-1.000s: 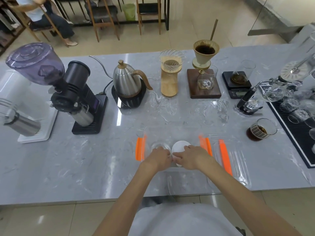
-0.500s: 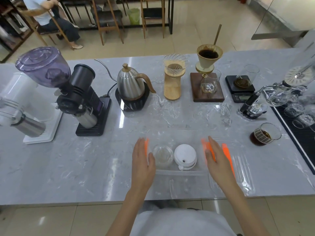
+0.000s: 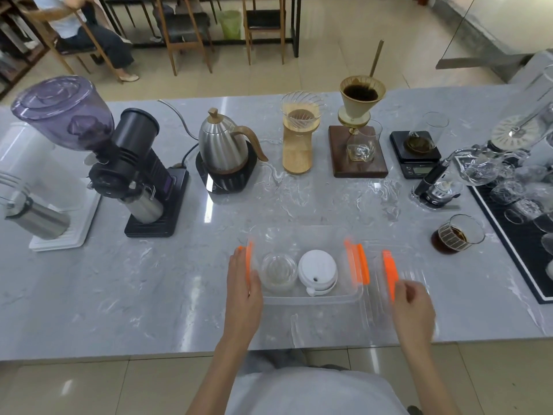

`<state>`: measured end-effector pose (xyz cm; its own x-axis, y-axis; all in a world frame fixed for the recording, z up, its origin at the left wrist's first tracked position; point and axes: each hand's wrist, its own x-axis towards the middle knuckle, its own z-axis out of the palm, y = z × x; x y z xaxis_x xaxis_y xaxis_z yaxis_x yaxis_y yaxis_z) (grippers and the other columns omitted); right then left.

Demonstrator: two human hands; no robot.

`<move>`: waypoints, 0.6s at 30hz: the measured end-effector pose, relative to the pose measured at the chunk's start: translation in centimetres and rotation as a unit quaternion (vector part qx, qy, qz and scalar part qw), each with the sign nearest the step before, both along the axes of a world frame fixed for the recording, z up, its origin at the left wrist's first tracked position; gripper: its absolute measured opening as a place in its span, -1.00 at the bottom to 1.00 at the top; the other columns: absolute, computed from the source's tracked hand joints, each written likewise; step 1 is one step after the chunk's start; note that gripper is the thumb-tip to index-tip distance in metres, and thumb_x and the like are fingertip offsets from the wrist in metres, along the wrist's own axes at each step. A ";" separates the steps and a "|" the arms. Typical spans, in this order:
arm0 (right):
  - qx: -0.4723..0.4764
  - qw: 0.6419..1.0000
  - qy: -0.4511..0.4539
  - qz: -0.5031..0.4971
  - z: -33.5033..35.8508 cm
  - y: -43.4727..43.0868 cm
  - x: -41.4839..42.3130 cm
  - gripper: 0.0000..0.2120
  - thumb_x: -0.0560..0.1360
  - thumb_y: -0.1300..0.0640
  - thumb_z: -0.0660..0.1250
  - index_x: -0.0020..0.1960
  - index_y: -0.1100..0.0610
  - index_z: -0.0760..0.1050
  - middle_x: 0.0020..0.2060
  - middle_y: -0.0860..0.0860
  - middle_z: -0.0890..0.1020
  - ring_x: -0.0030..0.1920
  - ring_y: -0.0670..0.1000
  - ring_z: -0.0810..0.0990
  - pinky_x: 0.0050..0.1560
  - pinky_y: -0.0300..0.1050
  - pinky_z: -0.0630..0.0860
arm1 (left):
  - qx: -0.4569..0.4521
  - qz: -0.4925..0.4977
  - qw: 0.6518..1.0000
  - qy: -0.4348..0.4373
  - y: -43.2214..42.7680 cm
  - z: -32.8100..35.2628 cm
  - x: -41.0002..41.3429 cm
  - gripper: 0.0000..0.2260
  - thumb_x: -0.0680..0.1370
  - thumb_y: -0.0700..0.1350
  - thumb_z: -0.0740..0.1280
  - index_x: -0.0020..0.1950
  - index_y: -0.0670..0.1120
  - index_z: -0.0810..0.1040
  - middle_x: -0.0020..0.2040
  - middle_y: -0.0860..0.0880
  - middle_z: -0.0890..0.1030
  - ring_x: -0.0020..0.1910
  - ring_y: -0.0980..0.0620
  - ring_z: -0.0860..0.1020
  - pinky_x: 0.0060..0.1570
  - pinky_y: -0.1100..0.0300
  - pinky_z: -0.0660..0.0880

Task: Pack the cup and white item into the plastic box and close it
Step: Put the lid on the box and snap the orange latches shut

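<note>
The clear plastic box with orange clips stands open near the table's front edge. Inside it, a clear glass cup sits on the left and a round white item on the right, side by side. My left hand lies flat against the box's left wall by the orange clip, fingers straight. The transparent lid, with its own orange clip, lies on the table just right of the box. My right hand is over the lid's near right part, fingers bent and apart; a grip does not show.
A glass of dark coffee stands right of the lid, and a black mat with glassware beyond it. Behind the box are a grinder, a steel kettle and drip stands. The table edge runs just under my wrists.
Both hands let go of the cup and white item inside the box and drew apart. The left went to the box's left wall, the right swung out over the lid.
</note>
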<state>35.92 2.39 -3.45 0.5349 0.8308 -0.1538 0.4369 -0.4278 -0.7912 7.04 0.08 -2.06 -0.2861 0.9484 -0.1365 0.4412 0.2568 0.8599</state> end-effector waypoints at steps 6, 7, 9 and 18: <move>-0.349 0.937 -0.003 -0.002 -4.1 -6.1 6.1 -0.38 0.48 -0.42 0.05 -0.37 0.11 0.38 -0.39 0.06 0.47 -0.36 0.06 0.43 -0.26 -0.10 0.34 | -0.004 0.006 1.000 0.002 0.0 0.2 0.0 -0.53 0.73 -0.08 0.00 0.66 0.16 0.12 0.67 0.17 0.08 0.67 0.19 -0.04 0.64 0.01 -0.01; -0.348 0.935 0.065 -0.019 -4.5 -6.9 6.3 -0.41 0.48 -0.41 0.09 -0.39 0.09 0.35 -0.45 0.04 0.42 -0.45 0.03 0.39 -0.35 -0.16 0.32 | -0.004 0.007 1.000 0.001 0.0 0.2 0.0 -0.53 0.73 -0.08 0.00 0.66 0.15 0.12 0.67 0.16 0.08 0.67 0.18 -0.03 0.64 0.01 -0.01; -0.288 0.939 0.178 -0.065 -5.1 -7.9 6.6 -0.52 0.52 -0.25 0.24 -0.35 0.10 0.38 -0.47 0.02 0.40 -0.61 -0.10 0.37 -0.55 -0.29 0.28 | -0.003 0.011 1.000 -0.004 0.0 0.2 0.1 -0.52 0.73 -0.09 0.02 0.66 0.14 0.12 0.67 0.13 0.10 0.67 0.15 0.01 0.63 0.01 0.00; -0.161 0.903 0.357 -0.176 -4.8 -6.7 5.5 -0.54 0.54 0.04 0.37 0.19 0.44 0.49 -0.10 0.37 0.54 -0.06 0.31 0.59 0.10 0.06 0.58 | -0.017 0.027 0.998 -0.055 0.8 0.0 -0.9 -0.57 0.71 -0.01 0.15 0.59 0.12 0.23 0.41 0.33 0.19 0.58 0.11 0.21 0.54 -0.10 0.25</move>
<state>41.47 -4.35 -8.25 0.4272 0.4794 -0.7666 -0.3429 -0.6986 -0.6280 6.16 0.91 -2.11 -0.3185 0.9263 -0.2012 0.3296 0.3072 0.8928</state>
